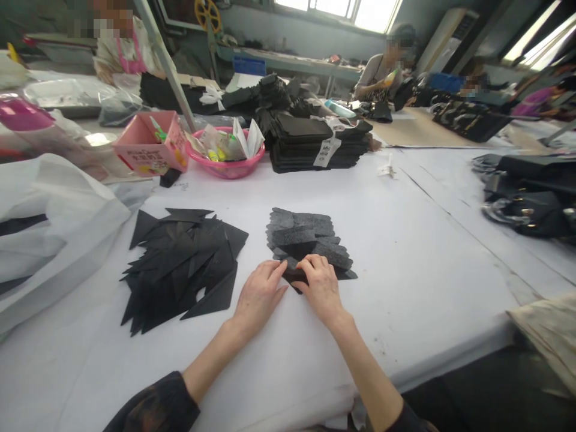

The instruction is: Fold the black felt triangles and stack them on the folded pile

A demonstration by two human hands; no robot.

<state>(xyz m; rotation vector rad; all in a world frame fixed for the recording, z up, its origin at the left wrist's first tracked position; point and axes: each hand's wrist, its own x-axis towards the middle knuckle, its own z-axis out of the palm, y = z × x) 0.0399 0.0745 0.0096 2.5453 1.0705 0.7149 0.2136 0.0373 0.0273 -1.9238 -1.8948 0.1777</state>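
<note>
Here, hands (288, 291) part-curled, fingertips pinching dark piece (294, 275).

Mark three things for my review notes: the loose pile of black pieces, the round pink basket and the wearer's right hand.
Pile of black pieces (182, 258): head view, middle of the pile.
Round pink basket (229, 170): head view, front wall.
Right hand (321, 289): head view, back of the hand.
</note>
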